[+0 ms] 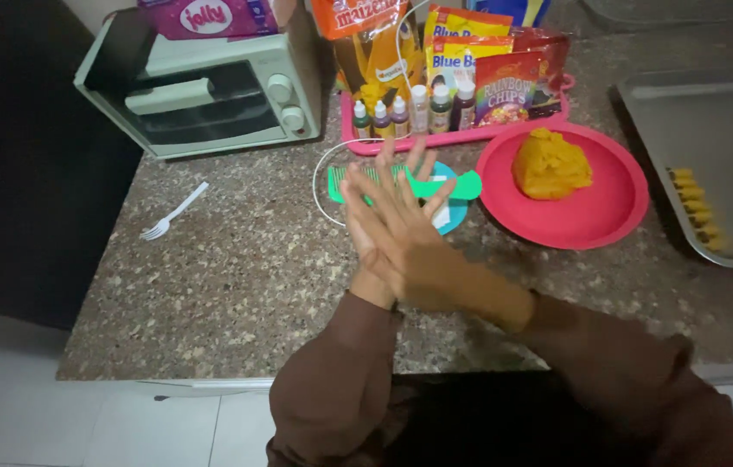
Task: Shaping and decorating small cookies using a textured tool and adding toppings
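Note:
My left hand [358, 227] and my right hand [411, 240] are pressed flat, palm against palm, above the speckled stone counter [236, 285], with the fingers stretched out and spread. The right hand lies on top and covers most of the left. Whatever may be between the palms is hidden. Just beyond the fingertips a green comb [457, 185] rests on a round teal lid [453, 212]. A lump of orange dough [551, 163] sits on a red plate [582, 227] to the right. Both arms wear brown sleeves.
A metal baking tray [712, 121] at the far right holds several small yellow dough pieces [695, 206]. A pink tray [461, 136] at the back carries small bottles and snack packets. A pale green toaster oven [202, 86] stands back left, and a white plastic fork [173, 212] lies near it. The counter edge runs along the front.

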